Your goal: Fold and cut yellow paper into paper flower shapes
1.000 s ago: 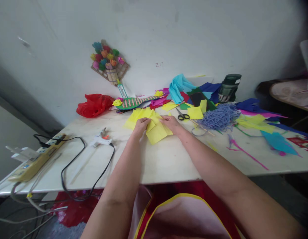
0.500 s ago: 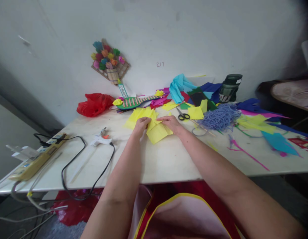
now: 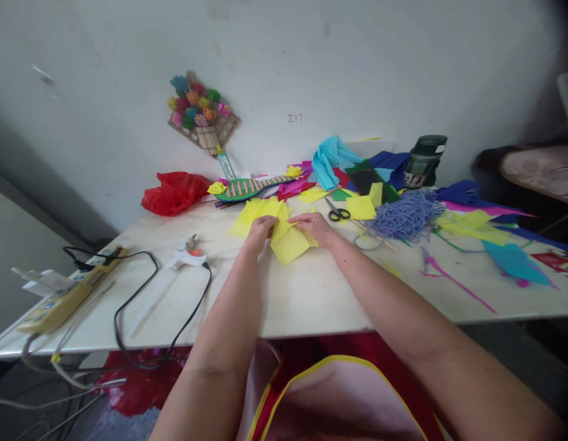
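Note:
Over the middle of the table, my left hand (image 3: 262,231) is closed on the left side of a piece of yellow crepe paper (image 3: 289,245). My right hand (image 3: 315,228) pinches the same piece from the right, fingertips pointing inward. Its lower part hangs as a square flap toward me. More yellow paper (image 3: 248,215) lies spread just behind and left of my left hand. Black-handled scissors (image 3: 339,214) rest a little beyond my right hand, beside yellow paper pieces (image 3: 361,207).
A white glue gun (image 3: 187,258) with its black cord and a power strip (image 3: 73,291) lie on the left. Farther back are a red plastic bag (image 3: 176,193) and a green violin-shaped craft (image 3: 247,188). Purple string (image 3: 403,217) and a dark bottle (image 3: 422,162) stand right.
Almost nothing differs. Both hands keep their hold on the yellow crepe paper in the same place.

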Demonstrator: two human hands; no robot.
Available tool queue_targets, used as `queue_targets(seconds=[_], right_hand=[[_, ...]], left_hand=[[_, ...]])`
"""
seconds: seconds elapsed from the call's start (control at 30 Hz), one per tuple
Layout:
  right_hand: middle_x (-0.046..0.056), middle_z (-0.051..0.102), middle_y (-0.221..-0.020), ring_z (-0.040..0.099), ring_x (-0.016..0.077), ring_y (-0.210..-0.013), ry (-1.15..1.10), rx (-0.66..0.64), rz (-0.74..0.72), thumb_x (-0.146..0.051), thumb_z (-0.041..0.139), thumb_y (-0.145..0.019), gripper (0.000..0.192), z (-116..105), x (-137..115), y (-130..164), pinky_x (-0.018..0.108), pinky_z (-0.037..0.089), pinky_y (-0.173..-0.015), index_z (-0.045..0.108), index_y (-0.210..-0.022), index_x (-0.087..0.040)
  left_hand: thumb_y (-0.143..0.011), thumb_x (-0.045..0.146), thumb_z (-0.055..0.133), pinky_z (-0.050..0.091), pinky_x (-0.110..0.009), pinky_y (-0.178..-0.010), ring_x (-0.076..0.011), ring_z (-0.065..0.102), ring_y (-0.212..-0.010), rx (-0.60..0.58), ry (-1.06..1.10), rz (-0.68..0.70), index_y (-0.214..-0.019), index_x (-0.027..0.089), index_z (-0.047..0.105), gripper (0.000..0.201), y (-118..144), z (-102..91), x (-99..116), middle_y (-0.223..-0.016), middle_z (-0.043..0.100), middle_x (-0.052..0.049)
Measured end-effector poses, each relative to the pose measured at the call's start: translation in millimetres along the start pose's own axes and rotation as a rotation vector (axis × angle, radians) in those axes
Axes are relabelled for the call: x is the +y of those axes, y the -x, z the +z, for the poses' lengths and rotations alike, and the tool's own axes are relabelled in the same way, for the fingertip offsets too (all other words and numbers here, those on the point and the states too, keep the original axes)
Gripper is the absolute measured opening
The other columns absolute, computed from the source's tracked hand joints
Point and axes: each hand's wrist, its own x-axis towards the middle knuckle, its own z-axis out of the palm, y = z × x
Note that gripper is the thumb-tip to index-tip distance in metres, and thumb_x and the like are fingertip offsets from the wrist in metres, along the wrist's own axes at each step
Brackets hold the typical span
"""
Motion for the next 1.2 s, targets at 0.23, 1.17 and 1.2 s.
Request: queue_targets(seconds=[0.23, 1.17, 1.2], right_hand=[[0.003, 0.067, -0.067, 0.057, 0.0143, -0.065, -0.013, -0.02, 0.03, -0.011, 0.049, -0.055, 0.031, -0.8, -5.3, 3.4, 0.025, 0.044, -0.062, 0.07, -0.077, -0.015], [-0.004, 0.051, -0.053, 0.045, 0.0102, -0.055, 0.197, 0.046, -0.082, -0.034, 0.058, -0.061, 0.019, -5.7, 11.2, -7.8, 0.022, 0.035, -0.054, 0.058, -0.06, -0.015], [-0.004, 0.052, -0.054, 0.045, 0.0104, -0.055, 0.202, 0.053, -0.085, -0.033, 0.057, -0.061, 0.019, -5.4, 10.7, -7.7, 0.022, 0.035, -0.055, 0.057, -0.06, -0.015]], left_hand=[[-0.06, 0.045, 0.058, 0.032, -0.02, -0.043, -0.0078, 0.043, -0.045, -0.013, -0.01, -0.023, -0.061, 0.015, 0.049, 0.032, 1.8, 1.7, 1.8, -0.052, 0.046, 0.002], [-0.064, 0.046, 0.058, 0.023, -0.019, -0.041, -0.0049, 0.033, -0.043, -0.071, -0.18, 0.155, -0.059, 0.016, 0.046, 0.033, 7.6, 7.8, 1.9, -0.05, 0.04, 0.005], [-0.064, 0.046, 0.058, 0.022, -0.02, -0.042, -0.0049, 0.033, -0.043, -0.068, -0.182, 0.156, -0.059, 0.016, 0.046, 0.033, 7.9, 8.0, 2.2, -0.049, 0.04, 0.005]])
